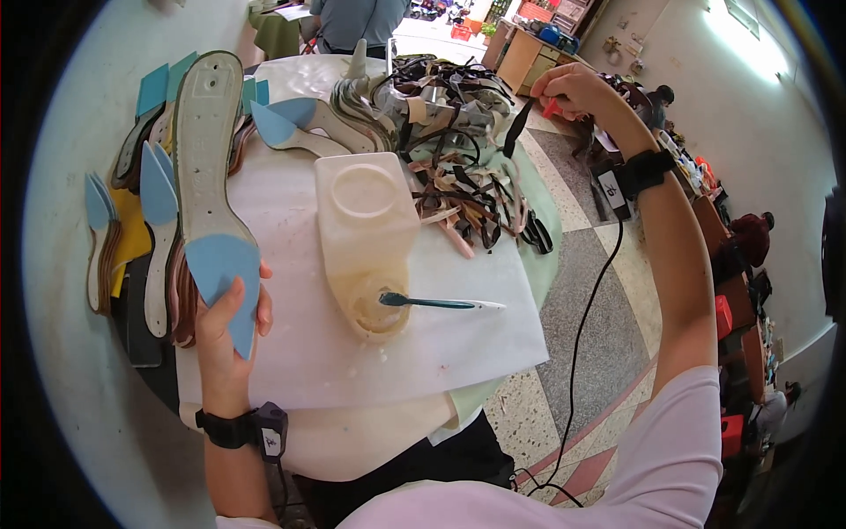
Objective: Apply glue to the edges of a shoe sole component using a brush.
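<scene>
My left hand (231, 319) grips a long shoe insole (210, 132) by its blue toe end, thumb across the face. The insole stands upright, with small holes in its pale heel part. Raised at the upper right, my right hand (568, 91) is closed on a small red object (552, 108) whose kind I cannot make out. A dark pointed strip (518, 130) hangs beside it; whether they are joined is unclear. Between my arms lies a cut-open plastic jug (366, 225) with pale, glue-like residue. A dark teal brush (432, 302) rests across its lower end.
Stacks of blue-tipped insoles (160, 198) line the left wall, and more insoles (330, 132) lie at the back. A tangled heap of strips (463, 167) covers the table's far right. A black cable (586, 326) hangs from my right wristband. People sit in the background.
</scene>
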{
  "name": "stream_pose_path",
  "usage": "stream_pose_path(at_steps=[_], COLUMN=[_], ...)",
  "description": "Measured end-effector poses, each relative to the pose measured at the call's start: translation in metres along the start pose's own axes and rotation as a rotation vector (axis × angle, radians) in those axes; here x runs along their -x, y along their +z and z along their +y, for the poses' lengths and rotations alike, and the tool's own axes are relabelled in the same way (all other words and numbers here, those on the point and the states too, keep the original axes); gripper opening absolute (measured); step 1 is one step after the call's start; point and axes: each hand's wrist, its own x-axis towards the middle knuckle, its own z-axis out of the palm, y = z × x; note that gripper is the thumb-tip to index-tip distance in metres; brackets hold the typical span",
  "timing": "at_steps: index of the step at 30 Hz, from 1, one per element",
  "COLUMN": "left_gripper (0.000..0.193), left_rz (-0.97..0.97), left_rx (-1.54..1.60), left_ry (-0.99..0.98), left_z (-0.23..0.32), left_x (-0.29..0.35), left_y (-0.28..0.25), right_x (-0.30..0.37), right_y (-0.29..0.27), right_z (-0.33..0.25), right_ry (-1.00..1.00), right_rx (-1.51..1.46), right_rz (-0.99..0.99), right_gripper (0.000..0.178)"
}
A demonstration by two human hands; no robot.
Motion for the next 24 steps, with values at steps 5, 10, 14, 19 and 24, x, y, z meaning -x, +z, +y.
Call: stream_pose_path(at_steps=[5, 10, 14, 19, 24], left_gripper=[0.030, 0.030, 0.030, 0.032, 0.034], left_rz=[-0.014, -0.036, -0.028, -0.007, -0.026], left_rx=[-0.003, -0.005, 0.018, 0.014, -0.029], left_ry=[0.006, 0.013, 0.015, 0.049, 0.124], left_z=[0.001, 0.001, 0.000, 0.003, 0.023], left_x=[0.000, 0.001, 0.004, 0.006, 0.022], left_y=[-0.001, 0.002, 0.004, 0.004, 0.032], right_x=[0.016, 0.032, 0.050, 0.079, 0.078], right_y=[-0.015, -0.022, -0.017, -0.028, -0.045], right_z=[-0.016, -0.023, -0.034, -0.039, -0.021], right_ry=[0.299, 0.303, 0.273, 0.170, -0.067], right_rx=[-0.445, -0.555, -0.642, -0.579, -0.383], right_rz=[0.054, 0.059, 0.075, 0.174, 0.378], right_gripper=[0.018, 0.018, 0.023, 0.031, 0.033])
